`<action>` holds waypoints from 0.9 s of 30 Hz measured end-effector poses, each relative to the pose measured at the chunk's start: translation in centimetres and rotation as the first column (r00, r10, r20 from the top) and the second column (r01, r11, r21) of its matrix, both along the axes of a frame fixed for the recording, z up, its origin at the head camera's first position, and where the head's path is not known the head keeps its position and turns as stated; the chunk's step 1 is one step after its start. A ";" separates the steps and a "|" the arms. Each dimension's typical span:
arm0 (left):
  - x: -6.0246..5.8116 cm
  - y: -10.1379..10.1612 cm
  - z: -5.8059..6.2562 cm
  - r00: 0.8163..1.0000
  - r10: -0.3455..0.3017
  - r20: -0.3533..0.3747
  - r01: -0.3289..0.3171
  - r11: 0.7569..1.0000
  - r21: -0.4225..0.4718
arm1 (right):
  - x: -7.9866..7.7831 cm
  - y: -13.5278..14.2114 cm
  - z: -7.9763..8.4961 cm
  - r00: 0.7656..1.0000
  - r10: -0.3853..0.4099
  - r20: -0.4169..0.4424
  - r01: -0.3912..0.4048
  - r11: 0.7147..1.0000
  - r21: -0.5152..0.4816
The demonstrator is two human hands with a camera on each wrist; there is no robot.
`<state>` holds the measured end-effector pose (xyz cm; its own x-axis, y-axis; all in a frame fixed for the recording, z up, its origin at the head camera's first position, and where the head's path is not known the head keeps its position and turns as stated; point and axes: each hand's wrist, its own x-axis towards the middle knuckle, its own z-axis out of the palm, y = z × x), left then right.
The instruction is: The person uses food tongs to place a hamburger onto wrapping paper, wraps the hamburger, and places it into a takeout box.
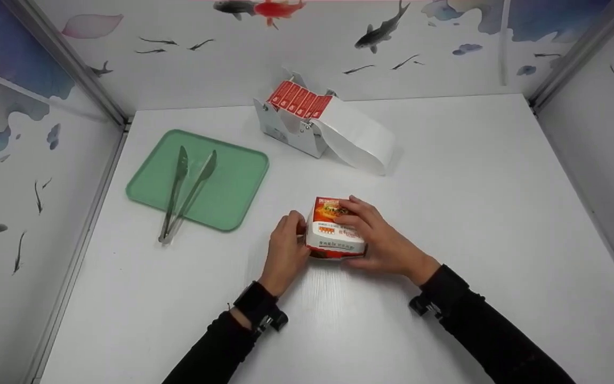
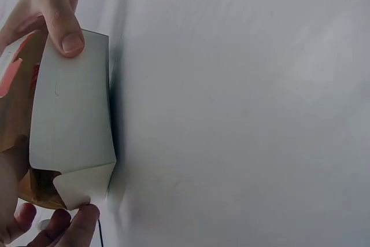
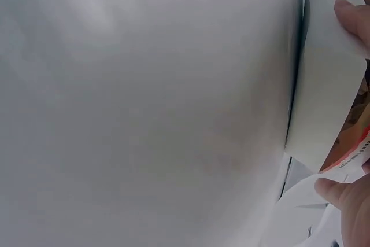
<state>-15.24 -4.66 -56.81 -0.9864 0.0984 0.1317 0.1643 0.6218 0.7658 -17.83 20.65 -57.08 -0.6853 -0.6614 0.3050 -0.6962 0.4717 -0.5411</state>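
A small cardboard burger box (image 1: 333, 240), red, orange and white with printed lettering, sits on the white table between both hands. My left hand (image 1: 285, 250) grips its left side with curled fingers. My right hand (image 1: 387, 245) holds the right side, fingers spread over the lid and thumb low at the near edge. From the left wrist, the plain pale front wall (image 2: 75, 108) shows, with a gap below the raised lid and brown contents or lining inside. In the right wrist view a thumb (image 3: 352, 18) presses that same front wall (image 3: 326, 79).
Left of the box lies a green tray (image 1: 232, 197) with metal tongs (image 1: 176, 197) across it, their hinge end over its near edge. Behind the box stands a metal dispenser (image 1: 291, 130) with red printed labels (image 1: 299, 100) and a looping white strip (image 1: 360, 138). Printed walls enclose the table.
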 end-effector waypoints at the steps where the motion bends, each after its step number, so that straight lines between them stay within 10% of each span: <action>1: 0.1 -0.2 0.0 1.000 -0.013 -0.003 0.013 1.000 0.005 | 0.0 0.0 0.0 1.000 0.002 -0.002 -0.002 1.000 -0.004; 13: 0.6 -3.4 0.4 0.938 -0.304 0.169 0.266 0.939 0.217 | -0.1 0.0 0.1 1.000 0.000 0.002 0.000 1.000 0.017; 21: -0.1 -2.7 -0.2 0.944 -0.322 0.066 0.325 0.945 -0.037 | -0.1 -0.3 0.1 1.000 0.004 -0.010 -0.003 0.996 0.085; 27: -2.4 -2.4 0.2 0.904 -0.421 0.073 0.427 0.897 -0.113 | -0.1 -0.6 -0.2 0.998 0.021 -0.065 -0.011 0.990 0.144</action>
<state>-17.65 -7.04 -56.58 -0.8521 0.5212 0.0479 0.4006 0.5907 0.7004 -17.90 20.08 -57.24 -0.6558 -0.7122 0.2505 -0.7362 0.5298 -0.4211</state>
